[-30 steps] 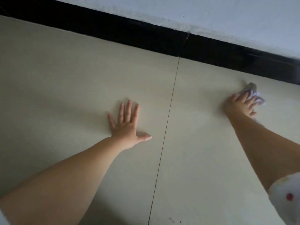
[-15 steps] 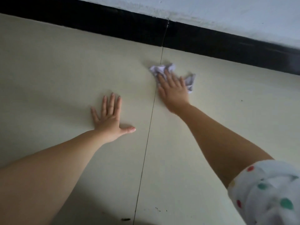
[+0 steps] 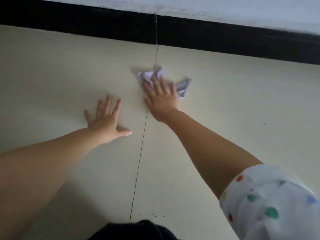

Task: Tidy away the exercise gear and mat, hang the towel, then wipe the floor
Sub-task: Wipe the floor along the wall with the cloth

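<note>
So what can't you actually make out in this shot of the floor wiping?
- Most of the cloth: the right hand presses flat over it.
- Right hand fingers: motion-blurred.
- Dark specks on the floor: too small to identify.
- Dark shape: cut off by the bottom edge.
- Floor under the left hand: covered by the palm.

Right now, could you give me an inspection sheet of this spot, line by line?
Surface: pale tiled floor, one grout line running toward the wall.
Job's things: crumpled cloth straddling the grout line.
Clutter: dark specks near the bottom edge.
Grips: right hand presses flat on the cloth; left hand rests flat on the floor, fingers spread.
Cables: nothing seen.
Surroundings: black skirting under a white wall; dotted sleeve at lower right.
</note>
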Motion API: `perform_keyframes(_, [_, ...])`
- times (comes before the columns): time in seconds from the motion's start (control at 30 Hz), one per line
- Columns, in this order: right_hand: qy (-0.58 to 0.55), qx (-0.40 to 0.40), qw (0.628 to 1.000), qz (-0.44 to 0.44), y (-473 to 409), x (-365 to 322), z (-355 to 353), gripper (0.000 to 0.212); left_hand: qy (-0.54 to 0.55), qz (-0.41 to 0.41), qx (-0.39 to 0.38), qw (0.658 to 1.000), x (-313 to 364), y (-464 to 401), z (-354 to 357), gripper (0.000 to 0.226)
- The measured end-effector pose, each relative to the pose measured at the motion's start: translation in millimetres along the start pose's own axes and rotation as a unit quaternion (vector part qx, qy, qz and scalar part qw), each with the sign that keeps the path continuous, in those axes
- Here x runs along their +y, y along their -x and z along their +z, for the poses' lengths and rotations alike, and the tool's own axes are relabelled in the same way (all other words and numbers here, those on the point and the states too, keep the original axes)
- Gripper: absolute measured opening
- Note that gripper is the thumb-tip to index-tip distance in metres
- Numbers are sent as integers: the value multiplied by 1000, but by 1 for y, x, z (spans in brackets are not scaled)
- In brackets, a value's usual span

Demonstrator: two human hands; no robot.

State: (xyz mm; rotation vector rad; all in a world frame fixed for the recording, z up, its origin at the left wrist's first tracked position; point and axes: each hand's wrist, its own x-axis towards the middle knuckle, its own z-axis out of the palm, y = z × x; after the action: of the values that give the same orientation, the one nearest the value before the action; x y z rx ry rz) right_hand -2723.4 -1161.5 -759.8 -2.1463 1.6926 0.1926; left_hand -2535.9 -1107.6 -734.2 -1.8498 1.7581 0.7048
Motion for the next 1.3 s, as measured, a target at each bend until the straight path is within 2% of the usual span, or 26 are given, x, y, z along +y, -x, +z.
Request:
perform_keyframes(0.03, [20,-38,995,-87,2,-7,-1,53,-6,6,1,1000,8,2,-5,115])
perform_keyframes(0.07, [28,-67,988,-135,2,0,-4,52,-8,13,2,1000,17,4,-9,114])
perform_keyframes(0.1, [24,-71,987,-140,3,19,-8,52,-7,22,2,1000,29,5,-12,114])
perform_keyframes(0.13, [17,-53,993,-104,4,44,-11,52,-6,36,1,999,41,4,-14,115])
perform_keyframes(0.2, [-18,4,999,39,17,108,-18,52,-6,76,-25,997,67,0,-14,118])
perform_keyframes(0.27, [-69,25,979,189,44,177,-26,53,-3,93,-65,994,83,-2,-9,122])
perform_keyframes(0.4, [-135,35,892,429,126,281,-23,61,-32,80,-68,994,84,-10,8,131])
perform_keyframes(0.5, [-158,64,831,529,146,270,-10,59,-41,87,-46,994,79,-16,12,131])
perform_keyframes(0.53, [-164,67,826,534,141,248,-8,57,-41,89,-47,994,80,-17,11,131])
perform_keyframes(0.57, [-161,61,837,519,134,220,-7,56,-43,92,-49,994,80,-16,11,131])
perform_keyframes(0.6, [-145,54,865,477,128,189,0,55,-46,94,-53,993,81,-16,10,131])
perform_keyframes(0.7, [-92,28,955,280,117,65,30,57,-43,94,-38,994,82,-12,10,132])
perform_keyframes(0.77, [-69,-2,983,171,118,6,41,57,-36,105,-3,994,79,-8,10,128])
perform_keyframes(0.83, [-52,-24,995,78,119,5,41,57,-35,123,37,991,64,-2,13,123])
perform_keyframes(0.9, [-13,-3,1000,7,124,43,43,59,-42,132,71,988,41,6,22,119])
perform_keyframes(0.93, [14,15,999,36,132,68,46,59,-43,134,83,987,28,10,27,117])
perform_keyframes(1.0, [1,58,973,222,158,124,47,57,-44,132,83,987,9,16,35,112])
perform_keyframes(1.07, [-95,75,895,430,195,174,40,56,-54,128,67,988,2,22,38,107])
perform_keyframes(1.1, [-146,72,851,499,210,188,31,56,-61,129,59,988,1,23,39,106])
perform_keyframes(1.17, [-193,58,805,558,210,191,23,55,-70,129,42,988,1,26,39,103])
perform_keyframes(1.2, [-187,58,805,561,197,177,23,56,-67,127,36,989,1,27,38,102])
perform_keyframes(1.23, [-167,59,821,542,181,154,26,56,-61,126,34,990,0,28,38,99])
perform_keyframes(1.3, [-119,55,888,441,151,92,35,57,-40,126,34,991,0,28,37,84])
